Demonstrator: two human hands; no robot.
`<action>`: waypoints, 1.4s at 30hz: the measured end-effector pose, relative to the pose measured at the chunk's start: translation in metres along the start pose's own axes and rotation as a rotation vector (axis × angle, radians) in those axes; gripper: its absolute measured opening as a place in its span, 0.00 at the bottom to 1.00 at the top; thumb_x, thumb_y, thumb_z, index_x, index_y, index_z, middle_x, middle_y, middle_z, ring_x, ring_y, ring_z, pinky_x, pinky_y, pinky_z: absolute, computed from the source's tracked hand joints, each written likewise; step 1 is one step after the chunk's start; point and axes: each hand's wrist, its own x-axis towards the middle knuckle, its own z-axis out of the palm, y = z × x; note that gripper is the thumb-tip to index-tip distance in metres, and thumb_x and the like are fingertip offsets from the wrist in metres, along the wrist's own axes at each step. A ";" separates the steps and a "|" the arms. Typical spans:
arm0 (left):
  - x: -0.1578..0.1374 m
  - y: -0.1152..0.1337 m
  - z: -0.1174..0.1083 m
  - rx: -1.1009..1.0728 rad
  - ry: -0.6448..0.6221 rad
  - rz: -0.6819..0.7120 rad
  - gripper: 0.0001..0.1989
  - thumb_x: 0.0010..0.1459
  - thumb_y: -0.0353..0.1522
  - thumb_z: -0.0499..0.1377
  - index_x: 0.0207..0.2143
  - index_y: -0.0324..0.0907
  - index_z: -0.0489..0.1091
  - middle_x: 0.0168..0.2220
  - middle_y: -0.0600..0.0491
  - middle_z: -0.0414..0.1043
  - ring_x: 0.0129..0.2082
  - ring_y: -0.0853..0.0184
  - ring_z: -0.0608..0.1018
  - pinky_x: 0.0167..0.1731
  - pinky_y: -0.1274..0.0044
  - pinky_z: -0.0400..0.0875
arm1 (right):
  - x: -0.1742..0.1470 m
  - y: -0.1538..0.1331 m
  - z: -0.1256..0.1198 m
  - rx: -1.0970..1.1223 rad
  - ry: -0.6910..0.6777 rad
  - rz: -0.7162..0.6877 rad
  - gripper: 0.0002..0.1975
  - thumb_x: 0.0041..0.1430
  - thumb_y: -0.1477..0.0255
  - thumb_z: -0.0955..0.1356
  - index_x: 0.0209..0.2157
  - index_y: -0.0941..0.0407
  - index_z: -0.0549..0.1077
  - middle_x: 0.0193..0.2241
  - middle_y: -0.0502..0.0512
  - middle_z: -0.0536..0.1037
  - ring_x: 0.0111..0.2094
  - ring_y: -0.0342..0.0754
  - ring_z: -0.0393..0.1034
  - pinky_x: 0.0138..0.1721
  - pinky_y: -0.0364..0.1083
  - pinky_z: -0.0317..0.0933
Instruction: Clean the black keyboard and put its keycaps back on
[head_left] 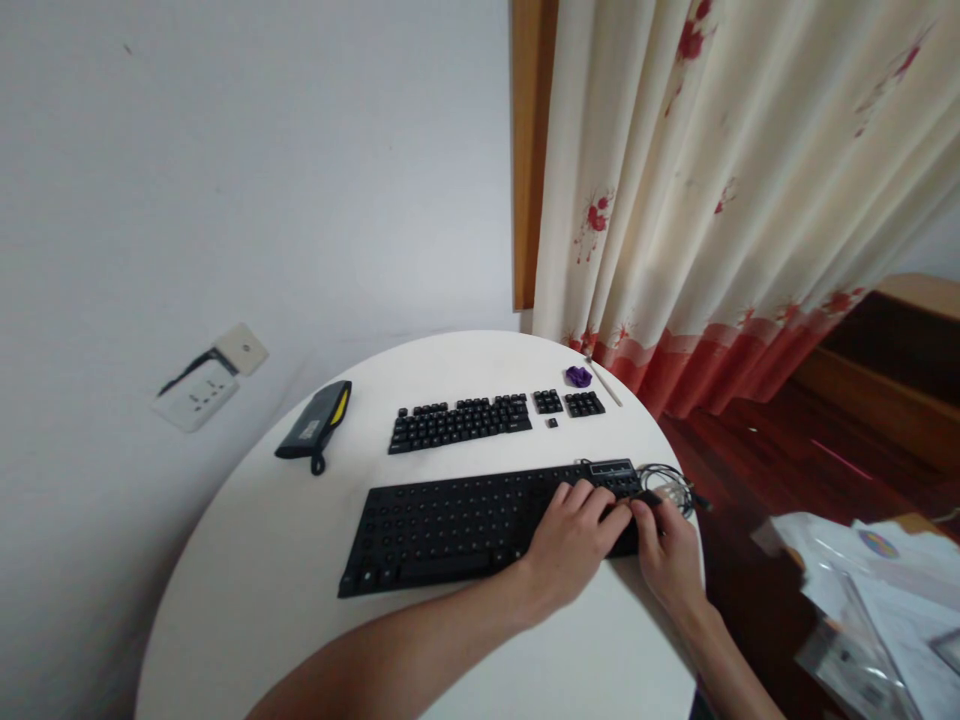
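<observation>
A black keyboard (450, 515) with bare key sockets lies on the white round table (247, 590). My left hand (571, 530) rests over its right part, fingers curled, with thumb and forefinger reaching toward my right hand. At the keyboard's right end, my right hand (670, 560) is closed around a small dark thing (646, 497), whose kind I cannot make out. What sits in the left fingers is hidden. Beyond the keyboard, loose black keycaps (459, 424) are laid out in rows, with two smaller blocks of keycaps (584, 404) to their right and a single keycap (553, 423) below.
A coiled cable (666, 485) lies by the keyboard's right end. At the back right are a purple crumpled item (578, 376) and a thin white stick (604, 383). A dark grey pouch (315, 425) lies at left. Plastic bags (877, 600) are at the right, beyond the table.
</observation>
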 end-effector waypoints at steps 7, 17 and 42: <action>-0.003 0.000 0.007 -0.024 0.066 0.031 0.08 0.67 0.34 0.56 0.47 0.44 0.69 0.46 0.53 0.72 0.45 0.62 0.70 0.39 0.68 0.63 | -0.001 0.004 -0.002 0.030 -0.041 0.027 0.14 0.67 0.63 0.64 0.31 0.56 0.71 0.25 0.52 0.74 0.26 0.47 0.67 0.29 0.45 0.61; 0.043 -0.043 -0.014 -0.267 0.183 -0.371 0.06 0.57 0.38 0.66 0.38 0.50 0.77 0.50 0.52 0.66 0.51 0.57 0.66 0.51 0.64 0.62 | 0.003 0.005 -0.005 0.115 0.077 0.142 0.15 0.66 0.63 0.64 0.30 0.56 0.75 0.28 0.54 0.79 0.32 0.51 0.72 0.35 0.47 0.64; 0.106 -0.117 0.045 -0.066 -0.054 -0.534 0.14 0.56 0.48 0.64 0.32 0.48 0.79 0.46 0.49 0.65 0.50 0.55 0.64 0.48 0.65 0.59 | 0.002 0.002 -0.005 0.165 0.014 0.103 0.15 0.67 0.65 0.63 0.29 0.54 0.76 0.28 0.53 0.80 0.32 0.51 0.74 0.35 0.47 0.65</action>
